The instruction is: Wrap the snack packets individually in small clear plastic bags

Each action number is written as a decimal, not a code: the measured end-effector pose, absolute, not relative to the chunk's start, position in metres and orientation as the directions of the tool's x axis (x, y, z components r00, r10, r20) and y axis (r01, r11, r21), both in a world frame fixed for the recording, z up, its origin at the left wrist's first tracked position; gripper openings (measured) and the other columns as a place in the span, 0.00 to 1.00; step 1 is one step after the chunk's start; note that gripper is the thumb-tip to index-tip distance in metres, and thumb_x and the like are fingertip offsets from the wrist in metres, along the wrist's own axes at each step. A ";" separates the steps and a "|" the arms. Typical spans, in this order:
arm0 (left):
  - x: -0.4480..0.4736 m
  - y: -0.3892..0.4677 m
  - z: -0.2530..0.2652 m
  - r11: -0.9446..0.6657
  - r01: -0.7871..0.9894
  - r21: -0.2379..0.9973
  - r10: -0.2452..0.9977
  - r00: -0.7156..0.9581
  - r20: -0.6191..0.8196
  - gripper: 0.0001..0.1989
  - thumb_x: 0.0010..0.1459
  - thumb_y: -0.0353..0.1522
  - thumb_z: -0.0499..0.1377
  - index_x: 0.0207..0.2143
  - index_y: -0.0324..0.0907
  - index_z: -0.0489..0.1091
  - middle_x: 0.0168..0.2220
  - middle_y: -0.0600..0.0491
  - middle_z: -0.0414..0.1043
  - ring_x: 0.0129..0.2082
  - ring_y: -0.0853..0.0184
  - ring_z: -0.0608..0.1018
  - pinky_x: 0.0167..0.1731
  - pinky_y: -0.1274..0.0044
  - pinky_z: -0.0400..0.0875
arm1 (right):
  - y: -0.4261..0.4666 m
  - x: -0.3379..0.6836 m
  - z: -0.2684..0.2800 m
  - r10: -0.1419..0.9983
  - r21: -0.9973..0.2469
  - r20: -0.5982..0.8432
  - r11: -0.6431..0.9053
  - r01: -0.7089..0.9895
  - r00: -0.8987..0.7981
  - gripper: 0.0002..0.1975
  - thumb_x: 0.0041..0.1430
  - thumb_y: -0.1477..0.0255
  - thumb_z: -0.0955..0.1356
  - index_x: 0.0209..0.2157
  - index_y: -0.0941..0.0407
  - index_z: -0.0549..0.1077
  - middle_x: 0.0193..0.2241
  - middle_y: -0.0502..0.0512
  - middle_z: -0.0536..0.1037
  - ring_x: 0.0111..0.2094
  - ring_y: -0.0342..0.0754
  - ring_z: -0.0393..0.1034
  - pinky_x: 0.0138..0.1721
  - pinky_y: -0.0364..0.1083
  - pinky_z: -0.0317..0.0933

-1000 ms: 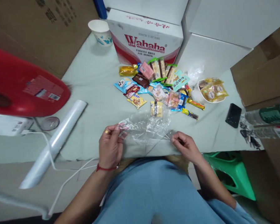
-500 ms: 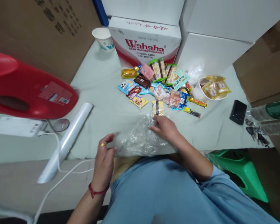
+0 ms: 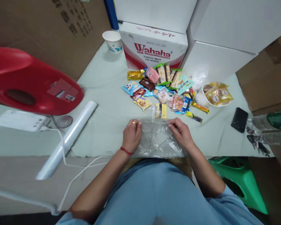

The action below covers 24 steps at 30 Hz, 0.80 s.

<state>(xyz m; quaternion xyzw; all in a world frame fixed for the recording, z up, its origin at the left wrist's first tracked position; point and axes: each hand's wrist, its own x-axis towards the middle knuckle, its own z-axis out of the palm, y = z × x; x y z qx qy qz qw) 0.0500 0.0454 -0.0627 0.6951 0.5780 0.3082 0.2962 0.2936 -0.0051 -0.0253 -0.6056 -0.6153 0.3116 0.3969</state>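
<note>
A clear plastic bag (image 3: 160,140) lies spread on the table in front of me, wrinkled and reaching the near edge. My left hand (image 3: 132,133) pinches its far left corner between thumb and fingers. At the opposite corner, my right hand (image 3: 179,131) grips the bag the same way. Just beyond the bag's far edge sits a small yellow snack packet (image 3: 160,111) with a dark band. Behind that is a heap of wrapped snacks, among them a yellow cookie packet (image 3: 142,102), a dark brown packet (image 3: 147,84) and a pink packet (image 3: 152,74).
A white bowl (image 3: 204,90) of wrapped snacks, a black box-like object (image 3: 239,120) and keys (image 3: 258,143) are on the right. A plastic film roll (image 3: 67,139), red jug (image 3: 35,84) and white power bank (image 3: 22,120) are left. A paper cup (image 3: 112,42) and Wahaha carton (image 3: 154,47) stand behind.
My left hand has moved right and forward and closed on the bag's corner. My right hand has shifted right. The crumpled bag is now spread flatter between both hands.
</note>
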 end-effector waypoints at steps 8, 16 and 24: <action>0.020 0.043 -0.066 0.102 0.500 0.860 0.993 -0.108 -0.055 0.15 0.69 0.44 0.53 0.31 0.46 0.67 0.21 0.59 0.65 0.25 0.66 0.69 0.30 0.76 0.61 | -0.025 0.340 -0.061 0.924 -0.929 -0.239 -0.307 0.206 0.297 0.18 0.61 0.53 0.71 0.36 0.54 0.73 0.23 0.45 0.67 0.21 0.43 0.59 0.25 0.43 0.55; 0.007 0.029 -0.059 -0.155 0.741 0.653 0.981 0.037 0.191 0.21 0.58 0.38 0.59 0.53 0.41 0.72 0.51 0.42 0.72 0.51 0.54 0.76 0.54 0.62 0.70 | -0.024 0.374 -0.033 0.996 -0.720 -0.084 -0.067 0.691 0.010 0.16 0.64 0.65 0.70 0.51 0.54 0.77 0.45 0.60 0.78 0.44 0.55 0.73 0.48 0.55 0.69; 0.028 0.039 -0.051 -0.367 0.622 0.691 0.923 0.335 0.189 0.11 0.65 0.40 0.57 0.36 0.47 0.77 0.40 0.48 0.80 0.49 0.55 0.77 0.53 0.62 0.69 | -0.012 0.348 -0.017 0.869 -0.621 0.090 0.431 0.654 -0.487 0.13 0.65 0.72 0.73 0.50 0.49 0.80 0.69 0.58 0.64 0.72 0.61 0.49 0.70 0.65 0.54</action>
